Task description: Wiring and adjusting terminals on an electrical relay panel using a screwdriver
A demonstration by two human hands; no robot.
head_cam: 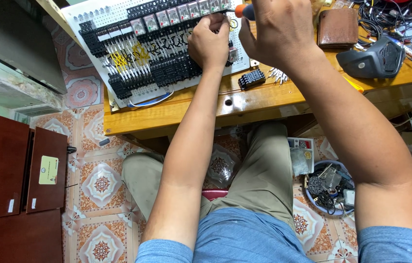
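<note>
I am watching from the head view as both hands are working at the far edge of a white perforated wiring panel (pixel 118 19) lying tilted on a glossy wooden worktop (pixel 245 100).

The left hand (pixel 209 44) is resting on the panel beside its top row of grey-and-red relay modules (pixel 176 14), fingers curled and pinching at a terminal there; what they are gripping is too small for me to tell.

The right hand (pixel 280 30) is closing fully around an orange-handled screwdriver (pixel 245 10), whose tip is pointing into the same end of the relay row.

Progress, as I judge it: the black terminal blocks (pixel 167 73) across the panel are already seated, and many white and yellow wires (pixel 123 61) are already running between them. The work now appears to be at the relay row's right end. One loose black relay socket (pixel 251 79) is lying off the panel, just beside its near right corner, next to a small bunch of metal pins (pixel 278 74), so some parts are probably still waiting.

A brown leather wallet (pixel 338 27) is sitting well right of the panel.
</note>
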